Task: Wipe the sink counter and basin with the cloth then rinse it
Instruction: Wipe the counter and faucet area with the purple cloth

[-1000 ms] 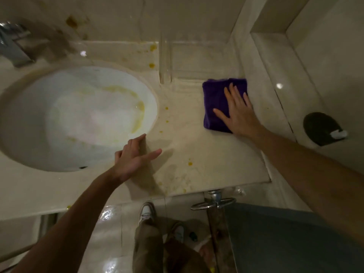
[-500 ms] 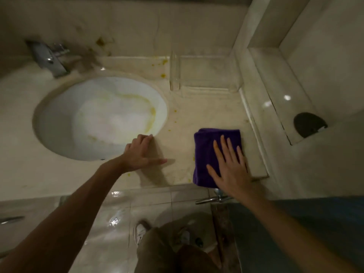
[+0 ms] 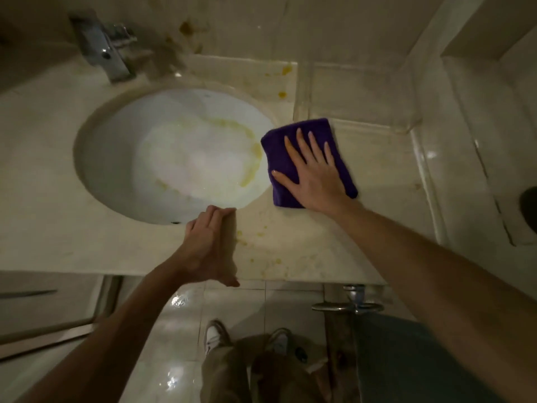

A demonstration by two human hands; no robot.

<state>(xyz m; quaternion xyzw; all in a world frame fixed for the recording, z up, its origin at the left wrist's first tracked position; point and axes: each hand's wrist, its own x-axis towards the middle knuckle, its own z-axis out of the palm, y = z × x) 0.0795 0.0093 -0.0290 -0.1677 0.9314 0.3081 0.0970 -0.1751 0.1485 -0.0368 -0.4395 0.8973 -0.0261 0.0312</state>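
Observation:
A folded purple cloth lies on the beige stone counter, just right of the white oval basin. My right hand presses flat on the cloth, fingers spread. My left hand rests on the counter at the basin's front rim, fingers together, holding nothing. Yellow streaks ring the basin's right inside, and yellow spots dot the counter between my hands and near the back wall. A chrome tap stands behind the basin at the upper left.
A clear tray sits at the counter's back right. A raised ledge borders the counter on the right, with a dark round object at the edge. Below the counter's front edge are a metal fitting, glossy floor tiles and my shoes.
My right hand has slid the cloth from the counter's front right edge up and left to the basin's right rim. The left hand stays at the basin's front rim.

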